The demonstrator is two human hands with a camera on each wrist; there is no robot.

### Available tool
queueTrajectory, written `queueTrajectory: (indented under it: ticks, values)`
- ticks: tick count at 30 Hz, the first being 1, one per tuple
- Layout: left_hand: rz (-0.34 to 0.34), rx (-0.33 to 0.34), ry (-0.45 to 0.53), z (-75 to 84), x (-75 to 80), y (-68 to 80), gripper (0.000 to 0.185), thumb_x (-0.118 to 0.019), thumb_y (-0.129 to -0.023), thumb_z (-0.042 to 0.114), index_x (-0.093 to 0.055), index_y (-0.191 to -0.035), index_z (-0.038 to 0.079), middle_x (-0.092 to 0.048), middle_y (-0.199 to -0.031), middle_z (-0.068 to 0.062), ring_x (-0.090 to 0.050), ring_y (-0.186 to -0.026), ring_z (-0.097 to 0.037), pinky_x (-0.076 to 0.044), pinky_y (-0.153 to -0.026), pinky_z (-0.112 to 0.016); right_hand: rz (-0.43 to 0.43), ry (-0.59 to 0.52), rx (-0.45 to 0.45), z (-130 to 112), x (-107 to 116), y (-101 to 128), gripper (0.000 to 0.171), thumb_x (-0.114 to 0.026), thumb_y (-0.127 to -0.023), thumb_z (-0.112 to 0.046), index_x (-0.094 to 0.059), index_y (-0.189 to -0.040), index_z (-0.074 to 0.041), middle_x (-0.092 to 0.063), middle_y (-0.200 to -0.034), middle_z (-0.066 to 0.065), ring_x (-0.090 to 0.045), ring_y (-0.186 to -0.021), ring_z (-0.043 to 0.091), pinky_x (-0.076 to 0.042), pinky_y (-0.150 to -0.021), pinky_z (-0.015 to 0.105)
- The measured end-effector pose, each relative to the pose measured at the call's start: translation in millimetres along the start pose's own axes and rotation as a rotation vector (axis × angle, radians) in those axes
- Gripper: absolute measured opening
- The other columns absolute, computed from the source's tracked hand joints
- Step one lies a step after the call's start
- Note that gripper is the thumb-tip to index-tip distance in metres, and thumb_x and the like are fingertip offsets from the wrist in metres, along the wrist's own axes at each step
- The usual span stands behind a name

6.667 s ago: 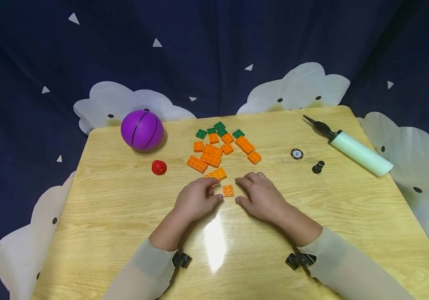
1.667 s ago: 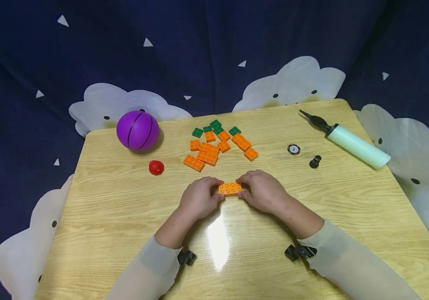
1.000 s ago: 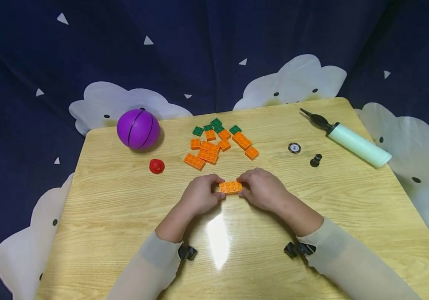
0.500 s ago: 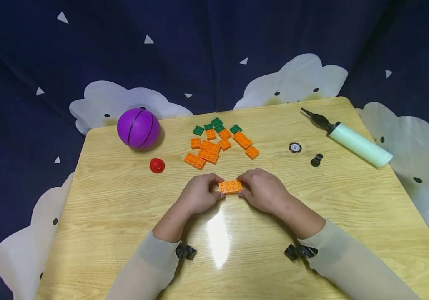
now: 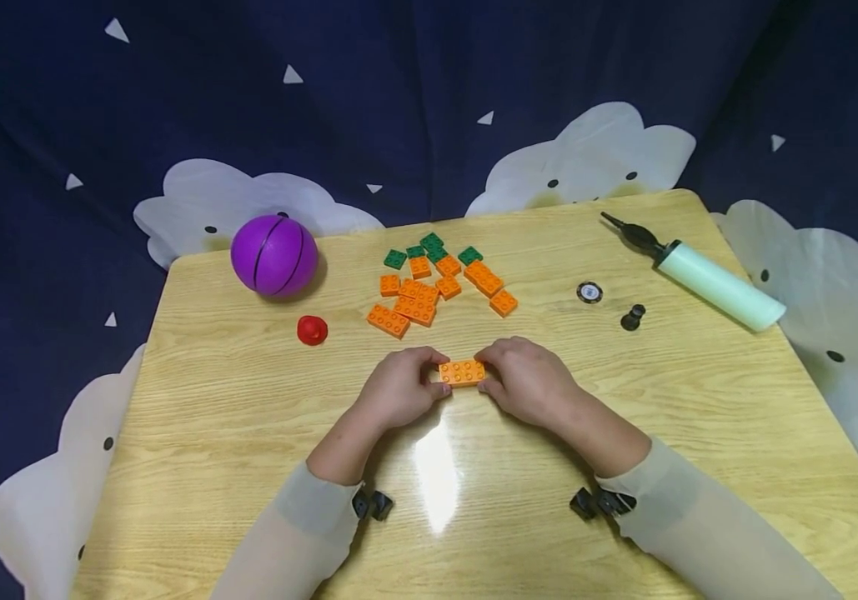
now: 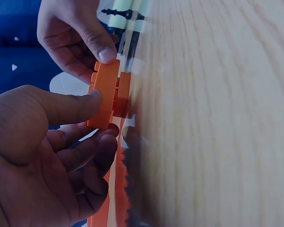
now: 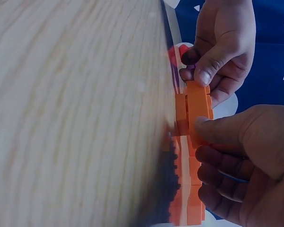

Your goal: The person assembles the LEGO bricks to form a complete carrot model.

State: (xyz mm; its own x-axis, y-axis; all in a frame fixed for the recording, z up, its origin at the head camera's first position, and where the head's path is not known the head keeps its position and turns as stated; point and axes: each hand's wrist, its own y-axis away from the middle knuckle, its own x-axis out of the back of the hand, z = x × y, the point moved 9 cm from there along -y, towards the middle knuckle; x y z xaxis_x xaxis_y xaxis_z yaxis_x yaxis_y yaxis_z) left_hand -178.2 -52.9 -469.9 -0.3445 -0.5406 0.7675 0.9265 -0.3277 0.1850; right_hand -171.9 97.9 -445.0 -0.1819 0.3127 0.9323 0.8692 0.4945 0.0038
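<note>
Item: orange brick (image 5: 462, 372), long studded plate seated on a smaller brick. Held between left hand (image 5: 398, 392) and right hand (image 5: 529, 382), both pinching its short ends, low over the surface (image 5: 248, 433). Judged light, rigid, smooth-sided; best held at the ends.

Beyond the left hand (image 5: 398, 390) and right hand (image 5: 526, 382), passage is obstructed by the loose brick pile (image 5: 436, 283); bare table (image 5: 211, 433) is left at either side.
</note>
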Motion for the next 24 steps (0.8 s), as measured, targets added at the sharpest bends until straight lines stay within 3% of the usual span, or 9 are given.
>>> queueTrajectory:
  ticks: [7,18,24]
  values:
    - [0.007,0.012,-0.007,0.2,-1.9,0.4,0.035,-0.082,-0.090,0.026,-0.074,-0.122,0.016,-0.062,-0.084,0.005,-0.057,-0.076,-0.016,-0.048,-0.070,-0.034,-0.004,0.015,0.005,0,-2,-2,0.036,-0.079,-0.092,-0.024,-0.074,-0.122,-0.005,-0.074,-0.117,0.010,-0.066,-0.114,0.031,-0.053,-0.097,0.049]
    - [0.035,-0.018,-0.013,-0.1,-2.2,1.3,0.035,-0.082,-0.090,0.026,-0.075,-0.122,0.015,-0.069,-0.118,0.000,-0.060,-0.098,-0.019,-0.050,-0.091,-0.040,-0.044,-0.044,-0.020,6,-4,-3,0.039,-0.080,-0.092,-0.026,-0.073,-0.125,-0.007,-0.073,-0.123,0.011,-0.065,-0.121,0.034,-0.050,-0.103,0.051]
    - [0.038,-0.034,0.018,-3.6,-2.7,2.3,0.036,-0.081,-0.092,0.025,-0.073,-0.126,0.018,-0.068,-0.112,0.001,-0.057,-0.088,-0.017,-0.048,-0.080,-0.036,-0.096,-0.102,0.002,12,-4,-4,0.043,-0.081,-0.090,-0.027,-0.070,-0.128,-0.007,-0.072,-0.123,0.008,-0.066,-0.118,0.031,-0.050,-0.103,0.050]
